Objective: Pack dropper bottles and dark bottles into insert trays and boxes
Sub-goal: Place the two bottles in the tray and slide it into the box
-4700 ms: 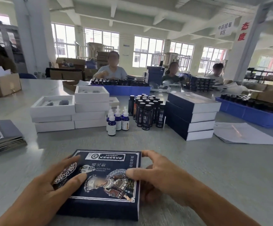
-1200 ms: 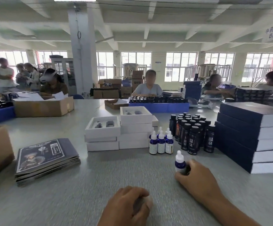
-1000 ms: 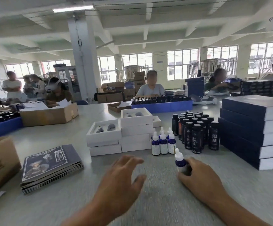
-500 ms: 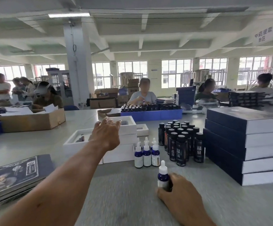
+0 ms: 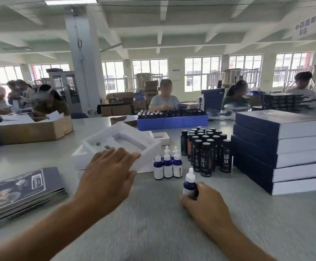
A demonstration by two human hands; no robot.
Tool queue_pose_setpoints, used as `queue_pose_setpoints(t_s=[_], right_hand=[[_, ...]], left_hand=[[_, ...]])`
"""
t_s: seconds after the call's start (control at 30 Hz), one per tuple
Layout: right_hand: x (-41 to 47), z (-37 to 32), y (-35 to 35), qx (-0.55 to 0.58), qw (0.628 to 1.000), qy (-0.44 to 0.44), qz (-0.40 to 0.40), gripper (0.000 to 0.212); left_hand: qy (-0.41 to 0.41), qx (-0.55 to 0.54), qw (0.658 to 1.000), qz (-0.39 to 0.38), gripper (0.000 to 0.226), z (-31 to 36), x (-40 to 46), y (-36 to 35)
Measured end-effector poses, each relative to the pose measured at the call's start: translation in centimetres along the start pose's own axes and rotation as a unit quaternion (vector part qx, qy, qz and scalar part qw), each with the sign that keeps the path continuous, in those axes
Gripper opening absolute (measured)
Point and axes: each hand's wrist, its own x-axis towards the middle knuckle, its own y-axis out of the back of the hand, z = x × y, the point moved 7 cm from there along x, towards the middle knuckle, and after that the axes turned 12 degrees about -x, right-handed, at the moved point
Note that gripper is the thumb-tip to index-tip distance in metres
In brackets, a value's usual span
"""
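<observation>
So here's where I'm at: basically the start of a fresh set. My left hand point(image 5: 107, 178) has its fingers hooked over the near edge of a white insert tray point(image 5: 122, 142), which is tilted and lifted off the white tray stack point(image 5: 78, 157) behind it. As far as I can see the big slots in that tray have no bottles in them; there are a couple of small dark bits in it, but they're too blurry for me to say what. My right hand point(image 5: 203, 201) is curled around one dropper bottle point(image 5: 189, 182), blue glass with a white cap, standing upright on the bench point(image 5: 153, 223) just in front of me.

What's left looks like nearly everything for this set. Three more dropper bottles point(image 5: 167, 164) stand loose in a little row right beside the tray, and the dark bottles point(image 5: 205, 151) are clustered just right of them, untouched. Going by the task, the held dropper goes in first once the tray is down flat, then the dark ones.

On the done side, I'd guess the stacked navy boxes point(image 5: 277, 147) at my right are finished packs, though I can't see inside them. The flat printed sleeves point(image 5: 21, 193) at my left are waiting too.
</observation>
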Motion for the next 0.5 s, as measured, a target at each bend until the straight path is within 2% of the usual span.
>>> queue_pose_setpoints(t_s=[0.1,0.2,0.3,0.37,0.43,0.5], right_hand=[[0.1,0.2,0.2,0.017,1.0,-0.01,-0.002,0.016],[-0.1,0.0,0.6,0.027,1.0,-0.014,0.009,0.016],[-0.3,-0.2,1.0,0.049,0.999,-0.011,0.014,0.016],[-0.5,0.0,1.0,0.078,0.997,-0.019,0.011,0.017],[-0.6,0.3,1.2,0.114,0.993,-0.036,0.01,0.019],[-0.9,0.1,2.0,0.133,0.99,-0.041,0.02,0.018]], left_hand=[[-0.061,-0.06,0.994,-0.061,0.051,4.1,-6.5,1.3],[-0.112,-0.074,0.983,-0.123,0.05,7.8,-10.1,0.7],[-0.123,-0.099,0.98,-0.123,0.039,9.5,-11.3,0.6],[-0.081,-0.151,0.98,-0.097,0.039,8.9,-11.5,1.4],[-0.008,-0.217,0.975,-0.051,0.049,6.8,-11.7,2.1],[0.061,-0.229,0.971,-0.019,0.05,3.8,-12.0,2.3]])
